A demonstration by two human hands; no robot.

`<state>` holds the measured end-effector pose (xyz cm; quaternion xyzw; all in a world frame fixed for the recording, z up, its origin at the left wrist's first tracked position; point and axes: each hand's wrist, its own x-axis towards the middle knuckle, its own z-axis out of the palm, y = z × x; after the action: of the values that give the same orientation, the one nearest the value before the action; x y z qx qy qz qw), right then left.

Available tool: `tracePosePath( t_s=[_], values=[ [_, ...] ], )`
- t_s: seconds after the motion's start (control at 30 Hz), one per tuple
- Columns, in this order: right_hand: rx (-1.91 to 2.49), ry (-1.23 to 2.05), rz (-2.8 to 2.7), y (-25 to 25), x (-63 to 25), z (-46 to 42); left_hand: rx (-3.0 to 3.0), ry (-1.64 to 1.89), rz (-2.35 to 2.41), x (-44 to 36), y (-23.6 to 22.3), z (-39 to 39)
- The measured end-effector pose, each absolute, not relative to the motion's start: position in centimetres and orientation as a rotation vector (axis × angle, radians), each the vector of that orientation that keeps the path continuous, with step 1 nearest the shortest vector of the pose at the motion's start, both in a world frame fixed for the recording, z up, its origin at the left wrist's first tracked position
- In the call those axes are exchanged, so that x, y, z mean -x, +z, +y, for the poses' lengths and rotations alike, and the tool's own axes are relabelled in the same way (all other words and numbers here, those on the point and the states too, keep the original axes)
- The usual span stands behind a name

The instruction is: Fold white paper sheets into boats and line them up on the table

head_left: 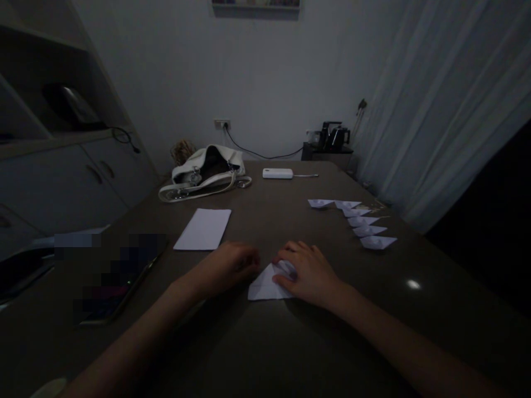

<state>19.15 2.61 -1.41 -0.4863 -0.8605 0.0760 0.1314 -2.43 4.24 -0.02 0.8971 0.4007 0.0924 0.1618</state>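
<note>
A small folded piece of white paper, roughly triangular, lies on the table in front of me. My right hand grips its right side, with the thumb pressed on the near face and the fingers curled over the raised flap. Just left of the paper is my left hand, its fingers curled in loosely and nothing visible in them. The left thumb comes close to the paper's edge; whether it touches I cannot tell.
A stack of white paper sheets lies at left. Several folded paper boats stand in a row at right. Farther back are a white handbag and a white power bank. A phone-like device, partly blurred out, is near left.
</note>
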Motion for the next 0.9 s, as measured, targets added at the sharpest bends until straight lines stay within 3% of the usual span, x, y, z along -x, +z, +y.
tracePosePath(
  t_s=[0.1,0.33,0.63,0.9],
  values=[
    [1.426,0.182,-2.49,-1.4,-19.0,2.6,-2.717,0.416,1.21,1.3,-0.5,4.4],
    [1.444,0.16,-2.489,-1.2,-18.9,2.7,-2.867,0.343,1.173,-0.6,-1.1,4.9],
    [1.434,0.168,-2.481,-1.5,-19.0,2.8,-2.297,0.516,1.331,-1.0,-2.9,5.9],
    [1.438,0.179,-2.464,-1.4,-18.9,2.8,-2.146,0.439,1.692,-2.7,-2.2,5.4]
  ],
)
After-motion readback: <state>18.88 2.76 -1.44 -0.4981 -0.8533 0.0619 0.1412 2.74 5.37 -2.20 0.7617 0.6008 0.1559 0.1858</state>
